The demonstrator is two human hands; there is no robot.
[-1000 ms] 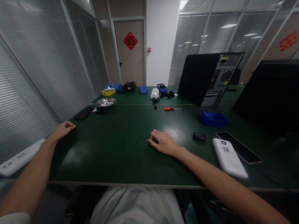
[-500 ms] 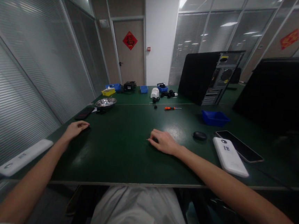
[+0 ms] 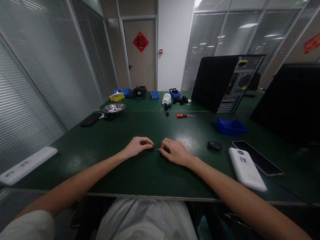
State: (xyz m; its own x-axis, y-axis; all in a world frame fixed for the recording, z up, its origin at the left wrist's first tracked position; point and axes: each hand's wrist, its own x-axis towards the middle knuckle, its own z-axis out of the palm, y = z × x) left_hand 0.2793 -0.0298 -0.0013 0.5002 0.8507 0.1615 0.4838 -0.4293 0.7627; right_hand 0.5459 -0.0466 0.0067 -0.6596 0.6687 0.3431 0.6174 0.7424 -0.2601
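My left hand (image 3: 137, 148) is closed in a pinch over the middle of the green table (image 3: 110, 179). At its fingertips is a small black piece (image 3: 152, 148), too small to name. Just to the right rests my right hand (image 3: 176, 152), fingers curled and pinched. A short, thin, light tip (image 3: 158, 149) pokes out from between its thumb and forefinger; the rest of that object is hidden. The two sets of fingertips face each other with a narrow gap between them.
Beyond the hands lie an orange-handled screwdriver (image 3: 183, 116) and a metal bowl (image 3: 114, 109). To the right are a black mouse (image 3: 214, 145), blue tray (image 3: 231, 127), white power bank (image 3: 247, 168) and phone (image 3: 257, 158). A computer case (image 3: 215, 82) stands behind.
My left hand has moved right, from the table's left side to beside my right hand, with a small black piece at its fingertips. My right hand has hardly moved.
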